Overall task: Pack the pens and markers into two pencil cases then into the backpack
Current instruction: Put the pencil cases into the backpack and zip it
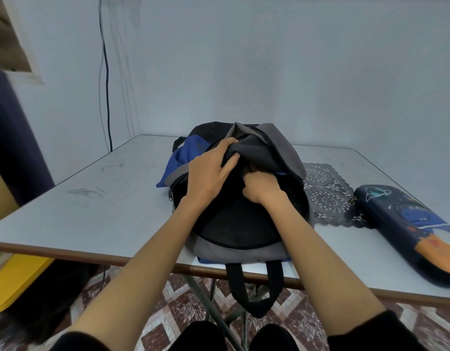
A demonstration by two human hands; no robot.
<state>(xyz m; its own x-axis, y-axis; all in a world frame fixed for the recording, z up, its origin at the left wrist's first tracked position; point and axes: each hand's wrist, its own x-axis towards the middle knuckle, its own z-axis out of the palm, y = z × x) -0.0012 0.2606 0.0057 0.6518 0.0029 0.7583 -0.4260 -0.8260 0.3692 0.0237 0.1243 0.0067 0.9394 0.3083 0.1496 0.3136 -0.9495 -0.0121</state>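
**Backpack** [244, 224]: black, grey and blue. It lies flat at the centre of the bench [105, 211], running from the near edge toward the far side. Its black carry loop [249, 295] hangs over the near edge of the bench.

**Left hand** [211, 173]: the forearm reaches forward from the near left with the wrist roughly straight. The fingers and thumb are curled round a fold of the backpack's black top flap [259, 150]. They bunch the fold and hold it raised toward the far side.

**Right hand** [259, 186]: the forearm comes in from the near right. The hand sits just beside the left hand, at the mouth of the backpack under the raised flap. The fingers are curled inward with the knuckles up. The fingertips are hidden by fabric, so I cannot tell whether they grip anything.

**Pencil case** [408, 236]: a dark blue hard case printed with a planet and a dinosaur. It lies flat on the bench to the right of the backpack, apart from it, and slants toward the near right corner. Neither hand touches it.

**Lace mat** [327, 196]: grey, lying flat on the bench between the backpack and the pencil case. Its left edge runs under the backpack's right side.
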